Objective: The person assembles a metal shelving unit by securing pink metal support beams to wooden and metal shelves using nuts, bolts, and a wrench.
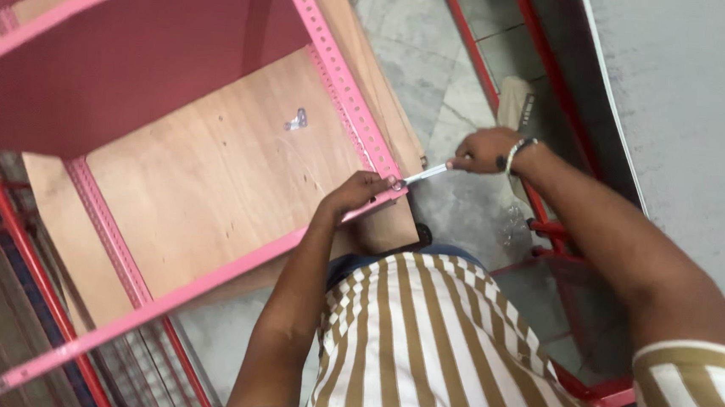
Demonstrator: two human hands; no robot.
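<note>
At the near corner of a pink slotted-angle rack [218, 74], seen from the head camera looking down: left hand [362, 191] curled over the corner where the perforated pink upright [341, 79] meets the pink front rail [195, 289], fingers bent and pinched against the metal beside a small bolt [399, 184] at the joint. Just to the right, right hand [483, 151] closed in a fist round the handle end of a slim silver spanner [427, 174], its other end touching the bolt at the corner; dark band and bracelet on that wrist [515, 153]. Between the two hands, only the short bright length of the tool. Below the rack frame, a plywood board [220, 176] lying flat, with a small metal bracket [297, 121] loose on it, well apart from both hands. Above, a flat pink shelf panel [118, 50] filling the top left. Under everything, a grey stone floor [423, 72]. Along the left edge and the right side, red wire-mesh frames [539, 233] standing close to the work. To the far right, a pale grey wall [692, 108]. In the foreground, a white and olive-brown striped shirt [429, 353] with short sleeves, both forearms bare and stretched forward to the corner.
</note>
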